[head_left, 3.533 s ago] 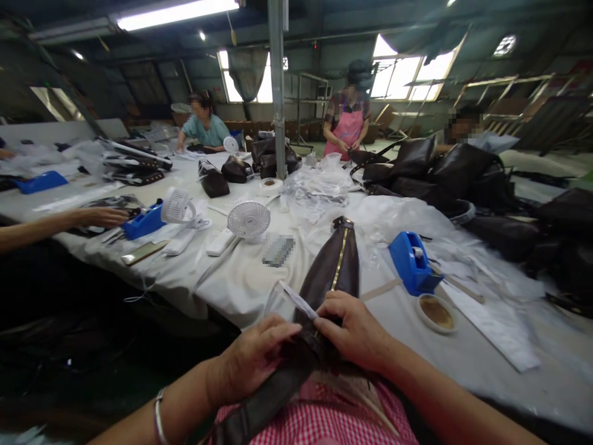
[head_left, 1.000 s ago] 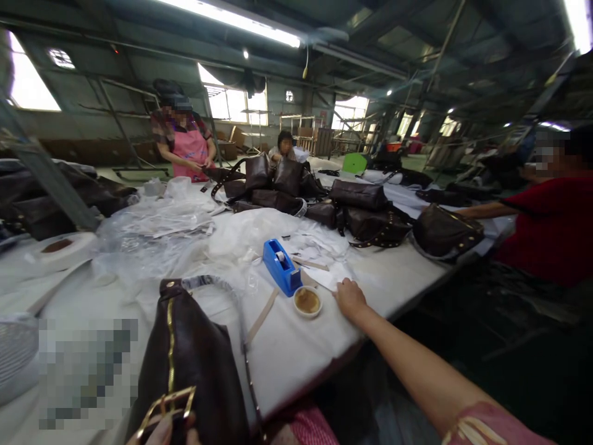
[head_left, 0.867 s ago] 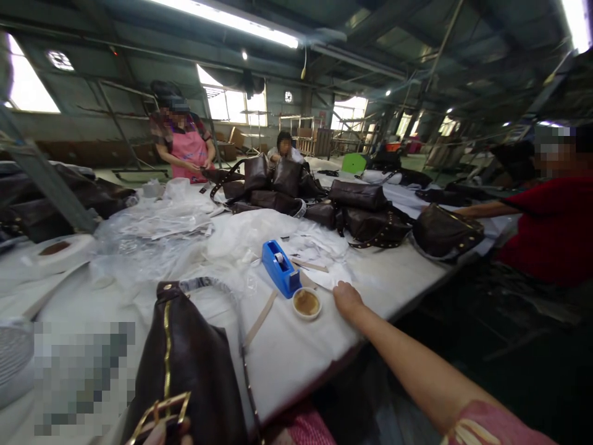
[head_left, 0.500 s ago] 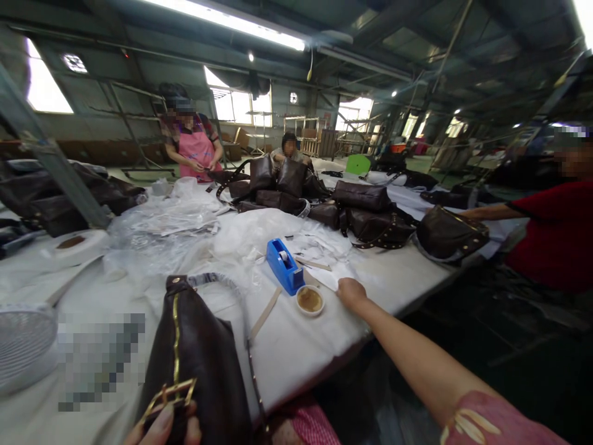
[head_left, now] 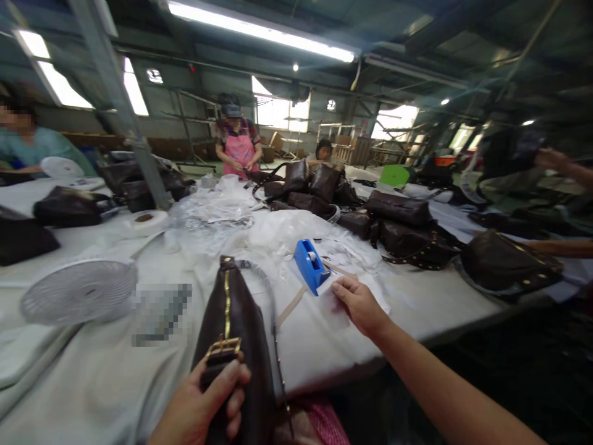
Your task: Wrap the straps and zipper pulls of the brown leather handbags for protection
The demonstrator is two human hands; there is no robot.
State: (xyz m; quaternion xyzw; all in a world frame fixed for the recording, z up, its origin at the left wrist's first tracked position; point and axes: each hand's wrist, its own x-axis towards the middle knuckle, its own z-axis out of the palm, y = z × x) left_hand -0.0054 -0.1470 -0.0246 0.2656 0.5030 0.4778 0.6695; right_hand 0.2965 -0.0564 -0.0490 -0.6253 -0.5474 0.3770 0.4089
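A dark brown leather bag [head_left: 231,327] with a gold zipper and a gold buckle stands on end at the near table edge. My left hand [head_left: 204,405] is closed around its lower end, thumb just under the buckle. My right hand [head_left: 359,303] reaches out to the right and pinches a thin white sheet [head_left: 340,296] lifted off the table, right beside a blue tape dispenser [head_left: 309,264].
A white cloth covers the long table [head_left: 92,371]. A small white fan [head_left: 78,290] lies at left. Clear plastic bags [head_left: 217,213], a tape roll [head_left: 146,220] and piles of brown bags [head_left: 403,225] fill the middle and right. Other people work around the table; a steel post [head_left: 120,105] rises at left.
My right hand left the bag, reached right and picked up the white sheet by the dispenser, lifting it over the small dish. My left hand stays on the bag's buckle end. The view swung back left.
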